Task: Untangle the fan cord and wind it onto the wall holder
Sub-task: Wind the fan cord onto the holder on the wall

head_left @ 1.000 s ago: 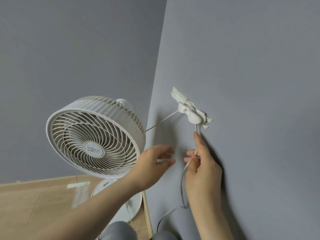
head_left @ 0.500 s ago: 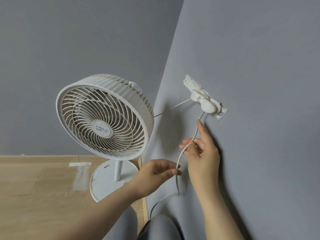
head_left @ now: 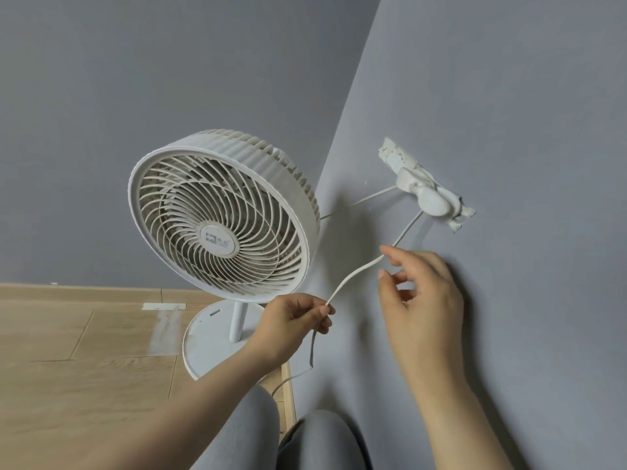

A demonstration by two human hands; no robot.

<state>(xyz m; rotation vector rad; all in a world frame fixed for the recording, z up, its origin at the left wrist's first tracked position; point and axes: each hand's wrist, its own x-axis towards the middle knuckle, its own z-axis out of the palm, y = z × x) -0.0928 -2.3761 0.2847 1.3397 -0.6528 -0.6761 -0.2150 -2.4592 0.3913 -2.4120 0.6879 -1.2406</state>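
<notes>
A white fan [head_left: 224,218] stands on its round base [head_left: 210,344] in the corner of the grey walls. The white wall holder [head_left: 427,195] is fixed to the right wall. A thin white cord [head_left: 359,271] runs from the holder down and left into my left hand [head_left: 291,327], which pinches it between thumb and fingers; below the hand it drops to the floor. Another stretch of cord [head_left: 373,195] leads from the holder toward the fan. My right hand [head_left: 420,300] hovers by the wall below the holder, fingers loosely spread, index fingertip by the cord.
Wooden floor [head_left: 84,368] with a pale tape patch [head_left: 164,320] lies left of the fan. My knees in grey trousers [head_left: 305,439] are at the bottom, close to the wall.
My right hand let go of the cord and opened. My left hand took hold of the cord and pulled it left and down, away from the wall. The view shifted a little.
</notes>
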